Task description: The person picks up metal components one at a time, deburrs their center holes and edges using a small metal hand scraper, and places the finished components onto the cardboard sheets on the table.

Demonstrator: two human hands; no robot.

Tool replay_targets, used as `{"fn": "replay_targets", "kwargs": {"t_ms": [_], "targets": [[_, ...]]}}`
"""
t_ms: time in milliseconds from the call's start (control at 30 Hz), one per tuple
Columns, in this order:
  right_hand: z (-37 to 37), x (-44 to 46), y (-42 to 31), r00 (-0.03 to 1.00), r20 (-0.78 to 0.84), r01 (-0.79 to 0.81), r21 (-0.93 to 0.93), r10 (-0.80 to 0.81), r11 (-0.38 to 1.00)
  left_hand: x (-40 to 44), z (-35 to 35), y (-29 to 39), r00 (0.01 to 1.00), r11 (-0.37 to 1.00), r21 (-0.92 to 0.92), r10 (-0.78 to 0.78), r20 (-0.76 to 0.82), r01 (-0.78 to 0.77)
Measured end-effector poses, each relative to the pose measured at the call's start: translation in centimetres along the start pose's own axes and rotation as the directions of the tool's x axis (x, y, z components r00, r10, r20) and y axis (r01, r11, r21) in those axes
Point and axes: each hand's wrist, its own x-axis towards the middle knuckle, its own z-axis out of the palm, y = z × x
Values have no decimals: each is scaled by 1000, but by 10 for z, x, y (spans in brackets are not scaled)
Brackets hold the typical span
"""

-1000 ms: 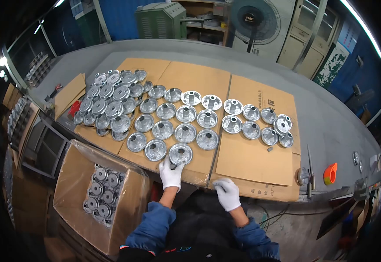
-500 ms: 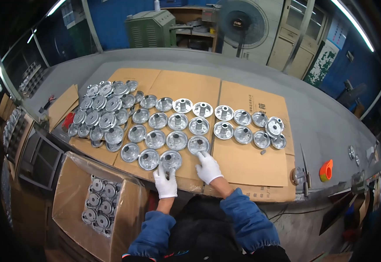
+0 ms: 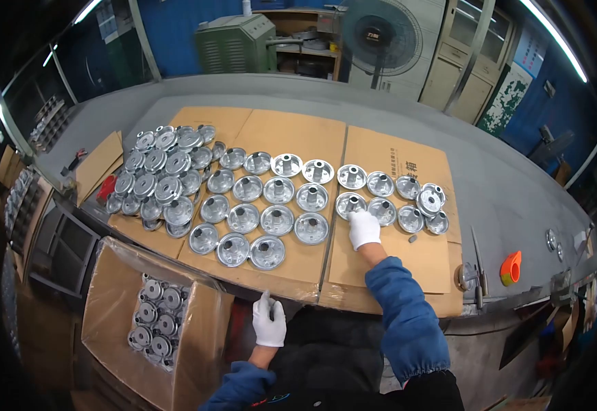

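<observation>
My right hand (image 3: 365,229), in a white glove, touches the near edge of a round metal part (image 3: 349,203) on the cardboard; its fingers are bent together over the rim. My left hand (image 3: 269,322), also gloved, is off the front edge of the table with fingers apart and nothing in it. Above it, a round metal part (image 3: 267,253) lies at the near end of several rows of similar parts, hollow side up. Stacked metal parts (image 3: 168,190) crowd the left of the cardboard (image 3: 394,264).
At lower left, an open carton (image 3: 199,322) holds several metal parts. An orange tape roll (image 3: 511,268) and a long thin tool (image 3: 478,253) lie on the right. Farther back are a green machine (image 3: 233,44) and a fan (image 3: 382,38).
My left hand has drawn back from the nearest metal part to below the table edge. My right hand went from the front edge to a part in the rows, then farther right to another one.
</observation>
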Motion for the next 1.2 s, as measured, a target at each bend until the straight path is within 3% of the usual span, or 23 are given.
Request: {"fn": "replay_targets", "kwargs": {"t_ms": [100, 167, 233, 267, 300, 333, 367, 400, 433, 467, 500, 567, 633, 700, 733, 900, 1200], "targets": [[-28, -10, -5, 997, -80, 27, 119, -17, 992, -2, -10, 2, 999, 1000, 9, -23, 27, 23], [-34, -28, -2, 989, -148, 52, 202, -22, 978, 0, -14, 6, 991, 986, -108, -124, 52, 129], [-43, -54, -8, 941, -318, 101, 592, 116, 800, 2, -7, -5, 942, 910, -261, -281, 185, 322], [-54, -74, -13, 957, 44, -200, 818, 287, 539, 2, -9, 4, 851, 784, -343, -429, 302, 517], [-60, -92, -20, 957, 61, -211, 818, 284, 536, 15, -13, 33, 726, 612, -393, -539, 427, 686], [-64, -110, -25, 937, 231, -280, 945, 261, 168, 19, -10, 37, 683, 533, -429, -528, 505, 729], [-66, -128, -31, 907, 380, -339, 914, 181, -223, 20, -9, 41, 637, 448, -454, -509, 579, 771], [-68, -144, -40, 901, 396, -354, 907, 178, -228, 22, -8, 49, 627, 419, -470, -442, 642, 777], [-69, -158, -52, 869, 468, -364, 823, 158, -435, 25, -10, 58, 619, 415, -463, -455, 640, 783], [-69, -169, -62, 837, 533, -354, 699, 123, -622, 28, -12, 68, 602, 325, -509, -367, 709, 797], [-70, -178, -68, 832, 543, -361, 691, 119, -626, 28, -13, 74, 589, 229, -543, -268, 762, 808], [-71, -191, -80, 833, 554, -387, 575, -5, -721, 25, -15, 76, 580, 180, -551, -258, 773, 815], [-80, -199, -98, 817, 576, -365, 545, 20, -755, 21, -21, 76, 584, 97, -577, -188, 789, 811], [-98, -200, -114, 712, 685, -380, 560, 154, -736, 18, -28, 73, 579, 99, -572, -204, 790, 815], [-101, -204, -115, 710, 688, -384, 556, 150, -737, 17, -32, 73, 582, 102, -575, -204, 787, 812], [-99, -217, -118, 837, 547, -381, 560, -18, -736, 14, -49, 78, 623, 130, -610, -214, 753, 782], [-111, -227, -126, 839, 544, -347, 559, 17, -753, 9, -61, 91, 642, 204, -609, -225, 733, 767]]}}
